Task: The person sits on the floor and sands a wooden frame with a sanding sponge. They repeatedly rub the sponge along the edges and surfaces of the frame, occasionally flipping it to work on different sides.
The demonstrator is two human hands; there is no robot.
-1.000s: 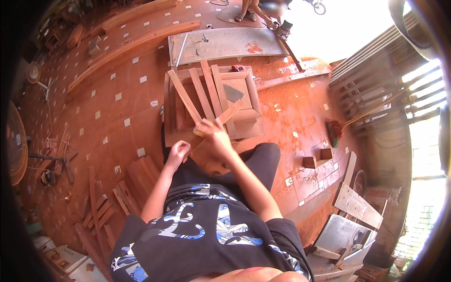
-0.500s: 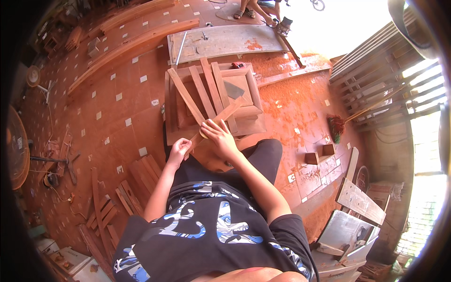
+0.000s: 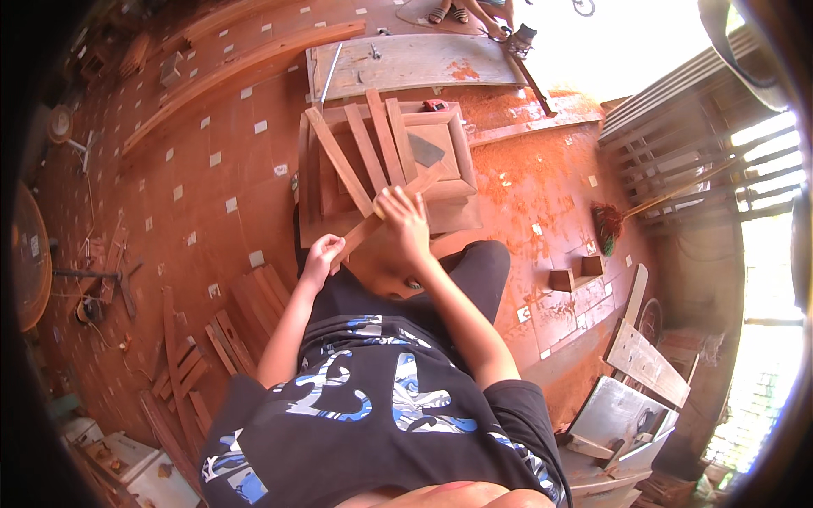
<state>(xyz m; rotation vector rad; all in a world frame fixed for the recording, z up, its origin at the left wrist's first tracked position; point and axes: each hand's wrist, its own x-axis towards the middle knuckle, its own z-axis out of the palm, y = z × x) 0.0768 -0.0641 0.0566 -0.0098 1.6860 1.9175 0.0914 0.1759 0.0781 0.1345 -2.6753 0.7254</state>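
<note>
A reddish-brown wooden strip (image 3: 362,234) slants from my lap toward the far right, its far end over a framed wooden panel (image 3: 461,161). My left hand (image 3: 320,258) is closed round the strip's near end. My right hand (image 3: 406,222) lies across the middle of the strip, fingers bent over it. Under its fingers shows the edge of a small yellowish piece (image 3: 378,207) that looks like sandpaper; most of it is hidden. Several loose wooden strips (image 3: 339,161) fan out on the panel just beyond my hands. A dark grey flat piece (image 3: 425,151) lies beside them.
A red tape measure (image 3: 435,106) sits on the panel's far edge. Beyond lies a long board (image 3: 415,63), where another person's hand (image 3: 498,32) holds a power tool (image 3: 519,41). Wood pieces (image 3: 246,309) lie at left; a broom (image 3: 607,222) and wooden slats (image 3: 669,118) stand right.
My right hand has slid along the strip, away from my body, with the yellowish piece under its fingers. The left hand keeps its grip at the near end.
</note>
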